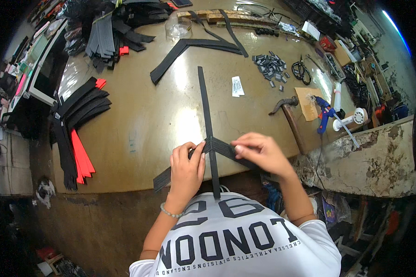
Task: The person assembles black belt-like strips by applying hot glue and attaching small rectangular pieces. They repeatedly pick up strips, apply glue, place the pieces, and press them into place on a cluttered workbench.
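Note:
Near the table's front edge lies a wide black webbing strap (224, 148), bent into an inverted V. A narrower black strap (204, 101) runs through its peak, from the middle of the table to over the front edge. My left hand (186, 171) grips the wide strap just left of the crossing, thumb and fingertips pressed against it; a beaded bracelet circles the wrist. My right hand (262, 154) is over the wide strap's right arm, thumb and forefinger pinched together. Whatever that pinch holds is too small to make out.
Black strap bundles (85, 104) and red strips (82, 157) lie left. Farther off are bent straps (187, 46) and small dark clips (269, 64). On the right are scissors (301, 71), a hammer (291, 122), a blue glue gun (326, 113) and a white spool (351, 119).

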Motion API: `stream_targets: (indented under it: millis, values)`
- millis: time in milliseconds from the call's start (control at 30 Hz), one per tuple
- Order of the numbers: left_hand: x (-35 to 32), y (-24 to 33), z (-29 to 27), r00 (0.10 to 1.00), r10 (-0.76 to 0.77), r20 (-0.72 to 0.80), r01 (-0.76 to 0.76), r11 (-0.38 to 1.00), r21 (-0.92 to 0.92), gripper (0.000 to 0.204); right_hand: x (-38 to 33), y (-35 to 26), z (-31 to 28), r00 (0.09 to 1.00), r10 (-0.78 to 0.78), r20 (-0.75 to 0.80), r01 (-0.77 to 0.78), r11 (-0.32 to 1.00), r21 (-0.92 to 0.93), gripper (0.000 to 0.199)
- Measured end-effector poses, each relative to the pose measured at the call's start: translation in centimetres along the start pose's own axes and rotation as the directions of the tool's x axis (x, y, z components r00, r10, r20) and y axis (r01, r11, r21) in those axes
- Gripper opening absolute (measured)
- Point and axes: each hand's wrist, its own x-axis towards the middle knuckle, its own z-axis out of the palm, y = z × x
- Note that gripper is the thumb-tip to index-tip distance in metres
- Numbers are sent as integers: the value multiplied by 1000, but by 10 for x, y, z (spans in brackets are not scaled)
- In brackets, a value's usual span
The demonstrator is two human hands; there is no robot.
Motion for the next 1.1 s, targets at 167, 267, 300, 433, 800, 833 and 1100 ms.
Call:
stream_targets:
  millis: [167,267,300,433,800,833,1100]
  values:
    - [-3,-2,2,1000,6,-26,-6,1000,0,33,1,8,42,972,178,-152,-161,980,121,24]
    - [-2,-2,0,1000,10,-23,-9,1000,14,33,7,10,57,954,88,-287,-94,996,-8,26]
    - [-1,-2,0,1000,9,-22,-9,1000,13,33,9,12,62,949,28,-314,-51,997,-65,25]
    - [-1,-1,0,999,13,-36,-13,1000,11,32,15,22,75,914,-102,-393,4,971,-241,20]
    - [-16,-1,-25,992,126,-12,-126,970,-208,39,24,27,75,904,-191,-383,72,950,-305,19]
    - [-20,-2,-33,985,156,73,-129,950,-284,44,24,27,75,907,-179,-380,67,954,-291,20]
    - [-15,2,-25,960,170,224,-113,963,-244,64,26,32,56,949,32,-313,7,992,124,25]
